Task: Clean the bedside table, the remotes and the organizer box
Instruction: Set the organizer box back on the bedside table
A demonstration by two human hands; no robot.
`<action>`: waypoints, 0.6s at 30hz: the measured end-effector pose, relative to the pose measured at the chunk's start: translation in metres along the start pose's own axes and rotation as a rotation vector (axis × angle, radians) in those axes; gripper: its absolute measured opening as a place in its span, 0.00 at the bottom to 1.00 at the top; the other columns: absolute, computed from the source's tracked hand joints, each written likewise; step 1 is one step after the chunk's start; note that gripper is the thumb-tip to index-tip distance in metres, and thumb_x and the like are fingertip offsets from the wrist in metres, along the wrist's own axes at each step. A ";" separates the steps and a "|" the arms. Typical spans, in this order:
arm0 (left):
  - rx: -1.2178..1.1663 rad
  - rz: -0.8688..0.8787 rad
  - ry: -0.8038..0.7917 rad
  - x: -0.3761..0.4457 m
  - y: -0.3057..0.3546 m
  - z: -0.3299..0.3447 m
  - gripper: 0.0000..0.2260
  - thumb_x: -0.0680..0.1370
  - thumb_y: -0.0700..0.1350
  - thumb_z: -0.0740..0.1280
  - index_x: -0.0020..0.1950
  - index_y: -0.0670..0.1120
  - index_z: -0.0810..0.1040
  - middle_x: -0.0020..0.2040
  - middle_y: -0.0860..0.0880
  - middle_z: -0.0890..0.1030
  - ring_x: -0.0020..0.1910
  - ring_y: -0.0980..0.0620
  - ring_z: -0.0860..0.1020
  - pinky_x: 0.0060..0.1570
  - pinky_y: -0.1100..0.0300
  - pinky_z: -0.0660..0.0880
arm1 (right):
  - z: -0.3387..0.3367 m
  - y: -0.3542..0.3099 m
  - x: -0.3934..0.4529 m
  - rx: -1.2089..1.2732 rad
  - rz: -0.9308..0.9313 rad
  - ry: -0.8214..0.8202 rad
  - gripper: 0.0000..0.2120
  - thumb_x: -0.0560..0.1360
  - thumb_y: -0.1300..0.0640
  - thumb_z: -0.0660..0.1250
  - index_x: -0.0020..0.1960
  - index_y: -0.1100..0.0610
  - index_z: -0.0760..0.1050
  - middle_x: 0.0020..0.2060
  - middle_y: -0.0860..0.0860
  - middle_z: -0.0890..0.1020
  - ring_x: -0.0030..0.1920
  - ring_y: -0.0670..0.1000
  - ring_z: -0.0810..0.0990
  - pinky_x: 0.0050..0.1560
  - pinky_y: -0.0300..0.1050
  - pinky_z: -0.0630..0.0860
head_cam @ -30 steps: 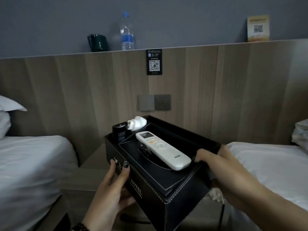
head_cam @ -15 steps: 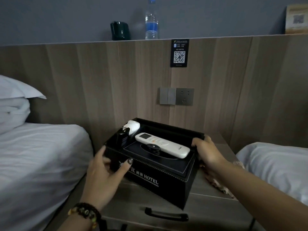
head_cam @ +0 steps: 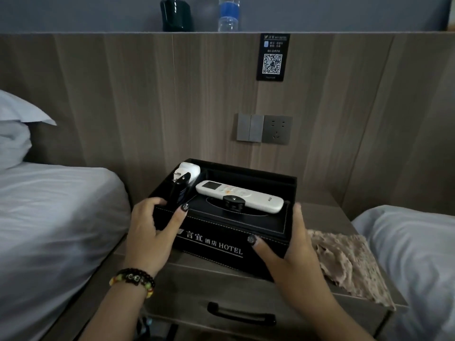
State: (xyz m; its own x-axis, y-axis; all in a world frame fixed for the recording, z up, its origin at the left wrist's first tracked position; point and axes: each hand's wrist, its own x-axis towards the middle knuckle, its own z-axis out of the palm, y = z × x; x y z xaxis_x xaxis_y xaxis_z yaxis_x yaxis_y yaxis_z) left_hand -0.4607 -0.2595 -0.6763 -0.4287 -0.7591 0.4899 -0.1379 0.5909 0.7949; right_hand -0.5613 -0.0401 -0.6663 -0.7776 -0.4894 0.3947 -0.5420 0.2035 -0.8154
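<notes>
"HOTEL" is printed in white on the near face of the black organizer box, which is set on the bench. The white remote is laid across it, screen end far-left. The box is gripped at both ends by the left hand and right hand.

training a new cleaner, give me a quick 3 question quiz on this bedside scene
1. True or false: the white remote lies on top of the box.
2. Where is the cloth? A. on the bed B. on the table right of the box C. inside the box
3. How do the left hand and right hand touch the box?

Key:
1. True
2. B
3. Each grips one end, left hand at the left end, right hand at the right end.
</notes>
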 end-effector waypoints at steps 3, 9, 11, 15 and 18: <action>0.041 -0.017 0.117 -0.001 0.005 0.015 0.17 0.72 0.59 0.69 0.54 0.52 0.71 0.58 0.49 0.71 0.58 0.49 0.72 0.53 0.60 0.68 | -0.017 0.013 0.037 -0.080 0.030 -0.099 0.49 0.67 0.36 0.70 0.78 0.44 0.46 0.68 0.44 0.73 0.67 0.47 0.73 0.66 0.47 0.72; 0.279 -0.032 0.220 -0.003 0.010 0.043 0.24 0.68 0.57 0.74 0.59 0.49 0.73 0.60 0.39 0.70 0.59 0.38 0.70 0.53 0.46 0.73 | -0.012 0.012 0.111 -0.618 0.020 -0.158 0.35 0.78 0.43 0.62 0.77 0.59 0.53 0.69 0.57 0.71 0.65 0.59 0.73 0.60 0.49 0.73; 0.314 -0.048 0.248 -0.003 0.012 0.054 0.25 0.68 0.57 0.74 0.60 0.49 0.72 0.60 0.39 0.70 0.59 0.38 0.69 0.51 0.45 0.74 | 0.002 0.014 0.127 -0.669 0.062 -0.199 0.38 0.79 0.41 0.59 0.76 0.65 0.50 0.73 0.62 0.62 0.68 0.62 0.70 0.65 0.52 0.70; 0.338 -0.045 0.291 0.010 0.011 0.076 0.25 0.67 0.57 0.74 0.59 0.49 0.73 0.60 0.37 0.71 0.58 0.37 0.70 0.50 0.45 0.75 | 0.003 0.016 0.165 -0.681 0.090 -0.284 0.35 0.77 0.39 0.62 0.70 0.66 0.61 0.66 0.62 0.71 0.62 0.58 0.74 0.53 0.44 0.71; 0.388 -0.036 0.260 0.022 0.011 0.085 0.23 0.69 0.57 0.73 0.60 0.51 0.72 0.60 0.39 0.70 0.57 0.39 0.71 0.45 0.47 0.76 | 0.000 0.021 0.197 -0.738 0.093 -0.332 0.27 0.76 0.39 0.63 0.62 0.61 0.68 0.55 0.57 0.79 0.50 0.54 0.77 0.45 0.43 0.71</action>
State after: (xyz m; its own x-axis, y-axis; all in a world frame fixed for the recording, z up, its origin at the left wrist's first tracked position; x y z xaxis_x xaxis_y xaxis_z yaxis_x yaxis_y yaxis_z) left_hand -0.5476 -0.2460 -0.6872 -0.1861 -0.7949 0.5775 -0.4938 0.5838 0.6445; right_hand -0.7258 -0.1326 -0.6054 -0.7574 -0.6455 0.0985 -0.6406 0.7052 -0.3038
